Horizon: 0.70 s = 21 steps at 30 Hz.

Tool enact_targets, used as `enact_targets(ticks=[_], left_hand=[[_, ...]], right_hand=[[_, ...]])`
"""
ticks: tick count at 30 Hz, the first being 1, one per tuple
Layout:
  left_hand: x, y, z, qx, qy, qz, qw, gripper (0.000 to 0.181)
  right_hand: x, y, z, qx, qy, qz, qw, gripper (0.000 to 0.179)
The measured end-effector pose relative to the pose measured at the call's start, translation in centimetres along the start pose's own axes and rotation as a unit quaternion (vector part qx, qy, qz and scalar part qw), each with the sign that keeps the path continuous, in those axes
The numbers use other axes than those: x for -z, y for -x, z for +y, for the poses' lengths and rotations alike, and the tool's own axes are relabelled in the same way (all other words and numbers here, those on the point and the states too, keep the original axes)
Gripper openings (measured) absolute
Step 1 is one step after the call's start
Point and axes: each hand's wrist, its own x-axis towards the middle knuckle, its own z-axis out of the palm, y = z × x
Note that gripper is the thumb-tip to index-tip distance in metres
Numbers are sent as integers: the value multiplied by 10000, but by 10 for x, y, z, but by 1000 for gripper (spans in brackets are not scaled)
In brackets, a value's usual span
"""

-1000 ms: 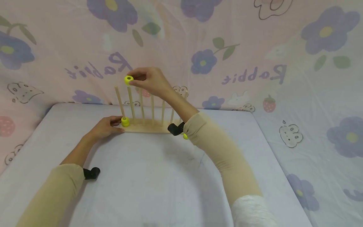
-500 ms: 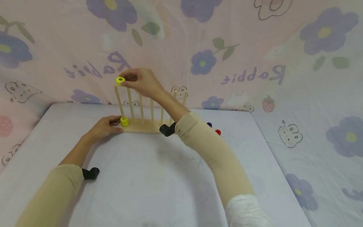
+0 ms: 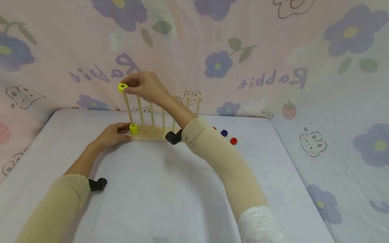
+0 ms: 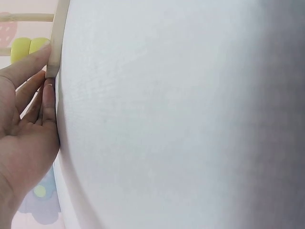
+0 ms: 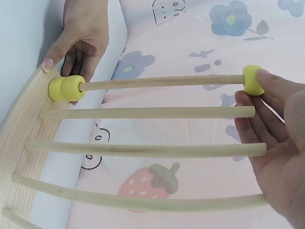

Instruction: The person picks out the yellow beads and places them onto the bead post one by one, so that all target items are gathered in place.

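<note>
A wooden peg rack [image 3: 149,136] with a row of upright pegs stands toward the back of the table. Two yellow beads [image 5: 66,88] sit stacked at the foot of its leftmost peg [image 5: 162,82]. My right hand [image 3: 147,87] pinches another yellow bead [image 3: 123,88] between thumb and fingers, right at that peg's top end. In the right wrist view this bead [image 5: 253,80] meets the peg's tip. My left hand [image 3: 112,135] grips the left end of the rack's base, thumb on the near edge, fingers round the end, as the left wrist view shows its hand [image 4: 28,114] there.
To the right of the rack, a dark blue bead [image 3: 224,133] and a red bead [image 3: 233,141] lie on the white tabletop [image 3: 146,195]. Part of another red bead [image 3: 214,128] shows behind the right sleeve. A patterned cloth [image 3: 182,50] hangs behind the table.
My right hand has moved left with the yellow bead, from above the second peg to the leftmost peg's top. Loose beads at the right have come into sight. The left hand stays put.
</note>
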Motion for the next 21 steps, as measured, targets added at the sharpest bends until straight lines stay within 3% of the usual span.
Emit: enact_targets(ticks=[12,21], left_hand=[[1,0,1,54,-46,-30,10000,80],[0,-1,1,59,3,-29,10000,80]], right_hand=[[0,-5,0,-206,316,-158,9992,31],[-1,-9,1,-433,219,-231,9986,29]])
